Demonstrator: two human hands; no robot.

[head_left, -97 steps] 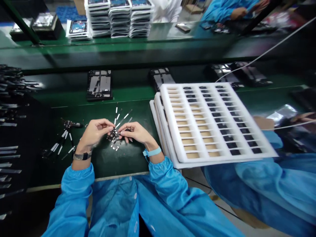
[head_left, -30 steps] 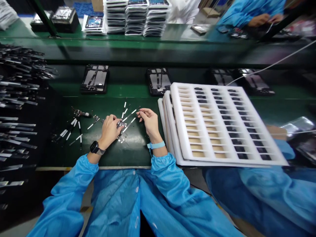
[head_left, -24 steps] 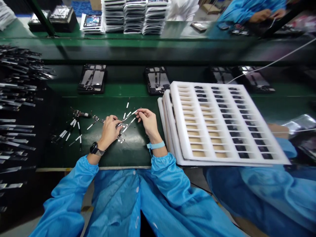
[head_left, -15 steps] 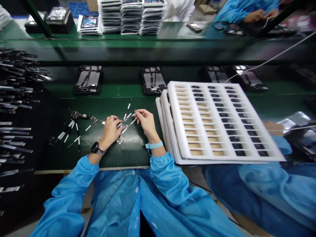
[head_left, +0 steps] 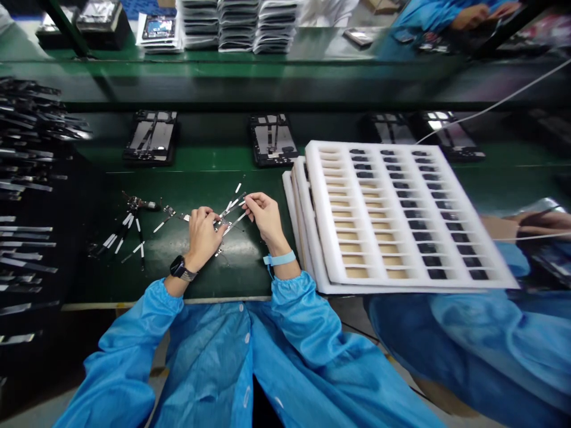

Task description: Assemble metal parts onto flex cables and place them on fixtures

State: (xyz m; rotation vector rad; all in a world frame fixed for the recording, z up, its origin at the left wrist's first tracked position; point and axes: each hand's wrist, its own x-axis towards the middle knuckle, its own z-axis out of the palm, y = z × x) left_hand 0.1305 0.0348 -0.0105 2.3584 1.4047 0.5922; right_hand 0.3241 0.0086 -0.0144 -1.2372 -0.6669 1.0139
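Observation:
Thin dark flex cables [head_left: 232, 208] with white strips lie in a loose bunch on the green bench, between my two hands. Over the left end of this bunch is my left hand [head_left: 205, 233], its fingers closed on a flex cable near small metal parts. My right hand [head_left: 264, 215] pinches the tip of one flex cable at the bunch's upper right. Further left lies another cluster of flex cables [head_left: 132, 209] with small connector parts, fanned out on the bench. A shorter flex cable piece [head_left: 166, 219] rests between that cluster and my left hand.
White foam trays [head_left: 338, 273] with slots, many holding dark parts, are stacked at my right. Several opened device bodies [head_left: 151, 138] lie along the bench behind. Many flex cables [head_left: 27, 238] stick out from a dark rack at left. A co-worker's hand [head_left: 544, 223] is at far right.
My left hand has shifted slightly right, closer to my right hand. My right hand keeps its pinch at nearly the same spot. The camera view has tilted slightly.

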